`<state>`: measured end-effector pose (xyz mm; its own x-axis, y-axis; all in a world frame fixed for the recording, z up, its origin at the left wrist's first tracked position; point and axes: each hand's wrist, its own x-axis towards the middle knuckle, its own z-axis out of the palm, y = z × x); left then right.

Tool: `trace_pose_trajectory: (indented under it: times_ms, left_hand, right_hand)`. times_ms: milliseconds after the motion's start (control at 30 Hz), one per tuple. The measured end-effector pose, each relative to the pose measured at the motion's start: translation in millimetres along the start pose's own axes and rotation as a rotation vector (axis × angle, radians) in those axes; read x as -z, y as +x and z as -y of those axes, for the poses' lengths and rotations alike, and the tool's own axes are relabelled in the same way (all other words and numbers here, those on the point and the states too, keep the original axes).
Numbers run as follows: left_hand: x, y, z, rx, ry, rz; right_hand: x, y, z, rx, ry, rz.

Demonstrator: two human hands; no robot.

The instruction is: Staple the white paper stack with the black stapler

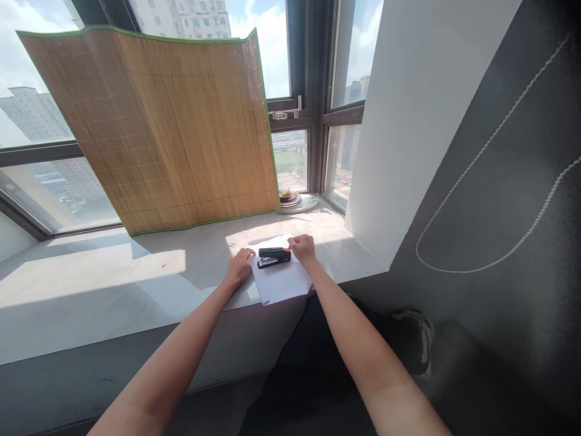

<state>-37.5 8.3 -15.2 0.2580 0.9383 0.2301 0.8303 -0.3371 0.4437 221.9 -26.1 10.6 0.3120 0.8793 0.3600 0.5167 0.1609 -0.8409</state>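
Tall dark-framed glass windows rise beyond a sheet of plain white paper, which lies on a pale, glossy windowsill streaked with sunlight. A broad, tan bamboo mat edged in green stands propped against the panes, behind the paper and to its left. Well to the paper's right, a thin, pale twisted cord hangs in a loop. A person's bare hands are apart: the left hand, fingers curled, rests at the paper's left edge, while the right hand is closed over the paper's upper right part; what either one clamps cannot be told. Behind the paper, to its right, sits a stack of round plates. The black stapler lies atop the paper, between the hands, a small orange spot showing beside the right fingertips.
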Motion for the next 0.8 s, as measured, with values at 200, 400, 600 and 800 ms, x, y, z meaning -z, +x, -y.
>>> trace_pose_trajectory:
  times_ms: [200,400,600,800]
  left_hand:
    - [0.8,1,-2,0.032,-0.075,-0.011]
    - [0.5,0,2,0.095,-0.285,-0.057]
    - [-4.6,-1,8,0.142,-0.651,-0.155]
    - [-1.6,-2,2,0.234,-0.901,-0.202]
  right_hand:
    - [-3,0,-3,0.009,-0.002,0.054]
    - [-3,-1,-4,0.02,-0.075,0.048]
    - [-5,-3,-4,0.06,-0.108,0.058]
    - [-8,-2,-6,0.058,-0.082,0.052]
